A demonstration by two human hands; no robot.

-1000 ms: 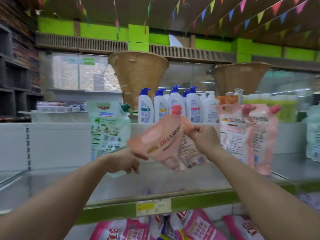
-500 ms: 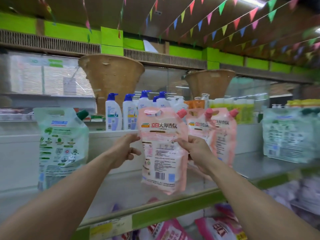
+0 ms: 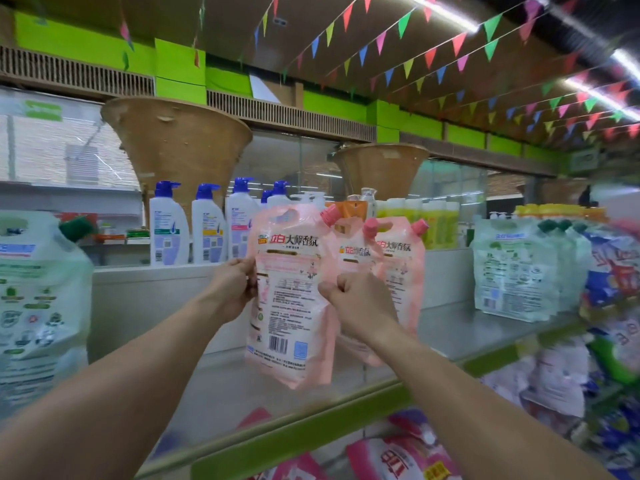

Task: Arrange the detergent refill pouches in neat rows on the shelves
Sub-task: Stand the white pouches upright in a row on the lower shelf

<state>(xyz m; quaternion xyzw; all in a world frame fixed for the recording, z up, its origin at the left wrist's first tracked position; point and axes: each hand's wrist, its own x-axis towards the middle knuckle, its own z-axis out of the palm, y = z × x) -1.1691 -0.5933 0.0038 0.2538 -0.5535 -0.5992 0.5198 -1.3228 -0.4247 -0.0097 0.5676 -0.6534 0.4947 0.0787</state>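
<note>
- Nearest the camera, under the shelf edge, there's a bunch of pink-and-white detergent bags [image 3: 398, 459] on the lower level, only partly in view.
- Both arms reach up over the green-edged shelf [image 3: 311, 431]. The left hand [image 3: 233, 289] has its fingers curled onto the left edge of a pink refill pouch [image 3: 291, 299], thumb pinching the front.
- The right hand [image 3: 360, 303] is closed like a fist on the pouch's right edge, so both hands have hold of it.
- That pouch is upright, label side facing us, barcode low down, pink cap at the top right corner. Its bottom hangs above the shelf surface, can't tell if it touches.
- Just behind it and to the right, two more pink pouches [image 3: 398, 265] stand on the shelf, partly covered by the right hand.
- Far left on the same shelf: a green-and-white pouch [image 3: 38, 299]. Far right: a group of similar green pouches [image 3: 516, 271].
- Further back, past the white divider, blue-capped white pump bottles [image 3: 169, 230] in a row, plus yellow-green bottles [image 3: 433, 226].
</note>
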